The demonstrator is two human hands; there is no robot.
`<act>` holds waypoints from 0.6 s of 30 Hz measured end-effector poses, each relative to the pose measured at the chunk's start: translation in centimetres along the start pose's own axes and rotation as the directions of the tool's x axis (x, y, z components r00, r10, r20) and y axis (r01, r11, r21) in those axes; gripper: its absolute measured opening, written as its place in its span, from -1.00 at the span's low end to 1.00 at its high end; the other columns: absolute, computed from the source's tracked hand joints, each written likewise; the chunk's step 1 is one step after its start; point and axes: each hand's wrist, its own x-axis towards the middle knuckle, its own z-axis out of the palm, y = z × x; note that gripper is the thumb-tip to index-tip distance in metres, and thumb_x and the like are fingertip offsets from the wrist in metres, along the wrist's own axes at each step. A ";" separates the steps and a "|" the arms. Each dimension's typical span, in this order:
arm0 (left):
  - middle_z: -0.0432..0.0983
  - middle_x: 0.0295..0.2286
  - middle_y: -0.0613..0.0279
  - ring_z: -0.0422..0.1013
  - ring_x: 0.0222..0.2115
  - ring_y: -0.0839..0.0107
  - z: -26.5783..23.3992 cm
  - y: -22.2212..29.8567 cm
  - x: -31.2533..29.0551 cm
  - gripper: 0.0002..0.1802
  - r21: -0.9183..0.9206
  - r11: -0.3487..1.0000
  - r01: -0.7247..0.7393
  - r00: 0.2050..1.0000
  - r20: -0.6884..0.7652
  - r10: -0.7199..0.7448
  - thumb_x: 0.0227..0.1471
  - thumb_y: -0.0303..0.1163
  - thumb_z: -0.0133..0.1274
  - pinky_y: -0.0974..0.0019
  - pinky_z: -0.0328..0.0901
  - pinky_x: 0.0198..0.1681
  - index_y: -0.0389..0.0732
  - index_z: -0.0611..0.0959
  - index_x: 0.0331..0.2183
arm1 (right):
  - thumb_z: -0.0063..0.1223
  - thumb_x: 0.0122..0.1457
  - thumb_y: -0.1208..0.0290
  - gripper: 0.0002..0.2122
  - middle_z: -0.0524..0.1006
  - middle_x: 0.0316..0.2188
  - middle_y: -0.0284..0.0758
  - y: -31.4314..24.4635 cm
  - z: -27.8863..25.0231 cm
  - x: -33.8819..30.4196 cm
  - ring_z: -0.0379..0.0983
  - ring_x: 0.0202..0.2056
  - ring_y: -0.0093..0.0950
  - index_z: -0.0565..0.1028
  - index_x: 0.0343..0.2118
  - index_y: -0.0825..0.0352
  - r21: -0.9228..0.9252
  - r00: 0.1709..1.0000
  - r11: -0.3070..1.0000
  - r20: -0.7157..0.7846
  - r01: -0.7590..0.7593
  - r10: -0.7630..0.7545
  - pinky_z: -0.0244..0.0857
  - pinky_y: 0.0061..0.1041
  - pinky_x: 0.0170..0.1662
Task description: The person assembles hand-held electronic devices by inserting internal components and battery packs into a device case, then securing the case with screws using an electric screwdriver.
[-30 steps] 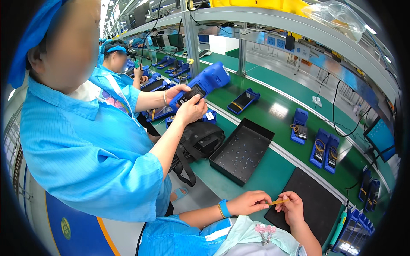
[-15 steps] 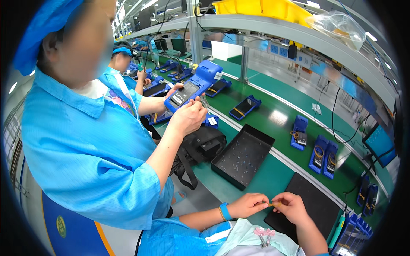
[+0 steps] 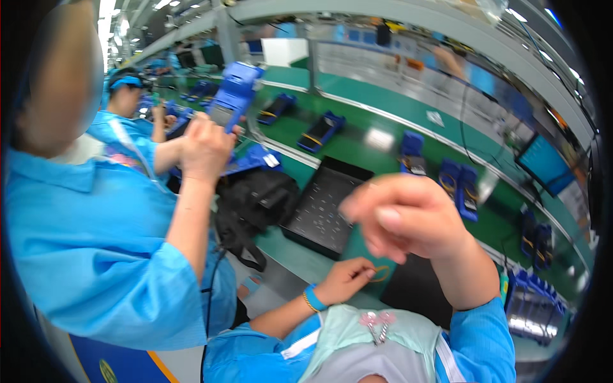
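Note:
My left hand point(image 3: 343, 281) rests low near the green bench edge and pinches a thin yellow-orange elastic loop point(image 3: 381, 274). A blue wristband circles that wrist. My right hand point(image 3: 402, 217) is raised close to the camera, blurred, with its fingers curled toward the left; I cannot make out anything in it. It hangs above a black mat point(image 3: 415, 290) and beside a black tray point(image 3: 322, 207). To my left a co-worker in a blue smock holds a blue handheld device point(image 3: 233, 102) up in both hands.
A black bag point(image 3: 255, 204) lies on the bench edge beside the tray. Several blue handheld devices point(image 3: 322, 131) sit along the green conveyor point(image 3: 357, 143). Another person in a blue cap point(image 3: 126, 83) works farther back. A rack of blue units point(image 3: 533, 306) stands at right.
My right hand has let go of the loop and risen toward the camera. My left hand keeps the loop. The co-worker's device has lifted higher, and the view has shifted.

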 end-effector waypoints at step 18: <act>0.57 -0.47 0.12 0.48 -0.52 0.30 -1.6 7.4 4.8 -0.89 0.436 0.864 -0.253 0.963 0.025 0.269 0.04 -0.52 0.18 0.32 0.37 -0.42 -0.28 0.69 -0.32 | 0.12 0.17 0.61 -0.79 0.57 -0.38 -0.31 11.1 1.7 -28.2 0.49 -0.45 -0.61 0.58 -0.12 0.45 -0.204 0.377 0.753 -0.924 -0.626 0.063 0.38 -0.63 -0.35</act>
